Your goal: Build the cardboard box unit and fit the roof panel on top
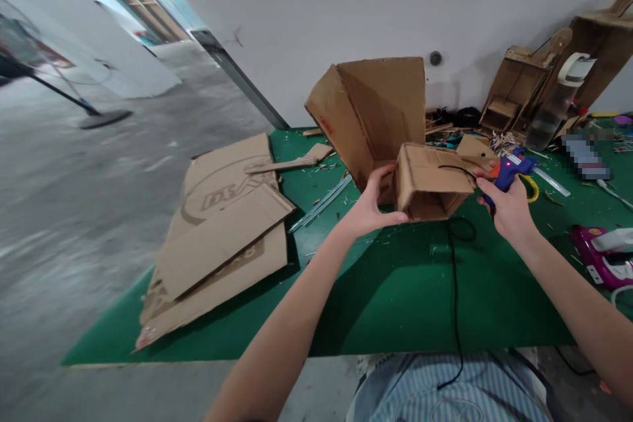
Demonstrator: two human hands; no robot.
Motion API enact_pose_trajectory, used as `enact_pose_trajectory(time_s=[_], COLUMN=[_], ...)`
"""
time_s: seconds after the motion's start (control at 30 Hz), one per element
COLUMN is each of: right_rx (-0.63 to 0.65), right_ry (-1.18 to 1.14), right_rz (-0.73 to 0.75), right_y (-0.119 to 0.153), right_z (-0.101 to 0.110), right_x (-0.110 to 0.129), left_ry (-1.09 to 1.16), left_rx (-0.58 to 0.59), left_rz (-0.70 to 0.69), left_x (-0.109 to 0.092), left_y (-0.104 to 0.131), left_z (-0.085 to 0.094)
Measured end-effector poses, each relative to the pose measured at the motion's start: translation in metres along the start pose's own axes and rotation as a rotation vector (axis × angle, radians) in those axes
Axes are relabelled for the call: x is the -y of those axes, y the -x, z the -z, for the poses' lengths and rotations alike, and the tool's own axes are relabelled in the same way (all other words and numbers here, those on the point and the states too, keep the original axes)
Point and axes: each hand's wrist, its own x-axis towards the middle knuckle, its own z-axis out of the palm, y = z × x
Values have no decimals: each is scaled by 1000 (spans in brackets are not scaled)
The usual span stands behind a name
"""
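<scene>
My left hand (373, 208) grips the left end of a small cardboard box (435, 175), thumb below and fingers behind its edge. The box is held slightly above the table, its open side facing me. In my right hand (512, 204) is a blue hot glue gun (508, 171) with a small red light on it. Its black cord (453, 290) arches across the box and hangs down over the table's front edge. Right behind the box stands a larger folded cardboard piece (388, 102). Whether the two cardboard parts touch is hidden.
Flat cardboard sheets (222, 237) lie on the green table (386, 316) at left, beside clear glue sticks (321, 203). To the right are a water bottle (556, 105), a phone (586, 157), a magenta device (601, 254) and cardboard structures (517, 82). Scraps lie along the wall.
</scene>
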Motion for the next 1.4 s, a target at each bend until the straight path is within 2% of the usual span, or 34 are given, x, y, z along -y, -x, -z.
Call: enact_pose_trajectory(time_s=[0.1, 0.17, 0.3, 0.47, 0.53, 0.6, 0.67, 0.83, 0.93, 1.03, 1.2, 1.4], right_rx=[69, 105, 130, 101, 97, 113, 147, 223, 236, 228, 236, 237], right_ry=[44, 101, 162, 148, 144, 152, 179, 223, 244, 259, 263, 299], right_rz=[42, 74, 144, 168, 174, 175, 173, 148, 132, 143, 166, 174], right_y=[5, 7, 7, 9, 13, 17, 21, 24, 23, 23, 23, 27], right_z=[-2, -2, 0, 1, -1, -2, -3, -4, -4, -3, -1, -4], right_x=[0, -2, -9, -7, -2, 4, 9, 14, 12, 10, 10, 14], left_ry=[-190, -222, -62, 174, 212, 221, 143, -164, -247, -307, -345, -353], left_rx=[-9, 6, 2, -37, -1, 84, 160, 250, 317, 332, 305, 42], left_rz=[-31, -69, -146, -102, -56, -16, -18, -63, -48, -55, -56, -125], left_x=[-8, -8, 1, 11, 11, 7, -1, -23, -30, -33, -37, -37], left_y=[2, 0, -8, -17, -19, -20, -19, -6, 2, 6, 11, 15], left_z=[0, -1, -1, -1, -2, -1, 2, 11, 14, 15, 12, 5])
